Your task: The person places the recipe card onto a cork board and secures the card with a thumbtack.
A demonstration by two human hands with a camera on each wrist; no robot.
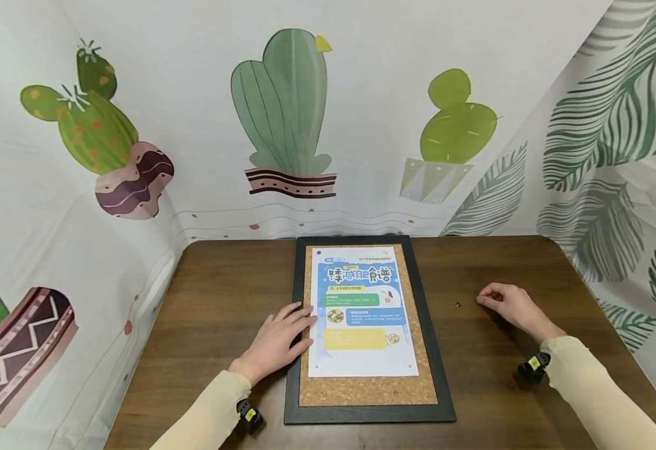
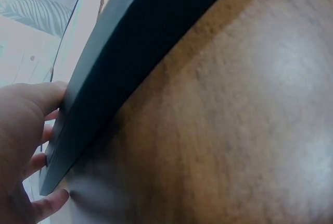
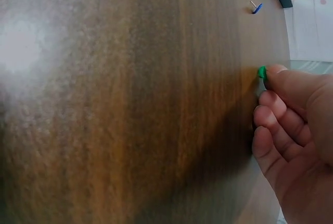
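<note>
A cork board point(image 1: 361, 392) in a black frame point(image 1: 432, 337) lies on the table, with a printed paper sheet point(image 1: 369, 362) on its cork. My left hand point(image 1: 279, 340) rests across the frame's left side, fingers spread, some fingertips on the sheet's left edge. In the left wrist view, its thumb and fingers touch the black frame point(image 2: 112, 57). Right of the board, my right hand point(image 1: 512, 306) is low over the table. It pinches a green thumbtack point(image 3: 261, 72) at the thumb tip; the index finger is mostly hidden. A blue thumbtack point(image 3: 257, 9) lies beyond, point up.
The brown wooden table point(image 1: 221, 281) extends on both sides of the board. Behind it hangs a white cloth point(image 1: 373, 94) printed with cacti and leaves. A purple dot point(image 1: 319, 252) marks the sheet's top left corner; small marks show at the other corners.
</note>
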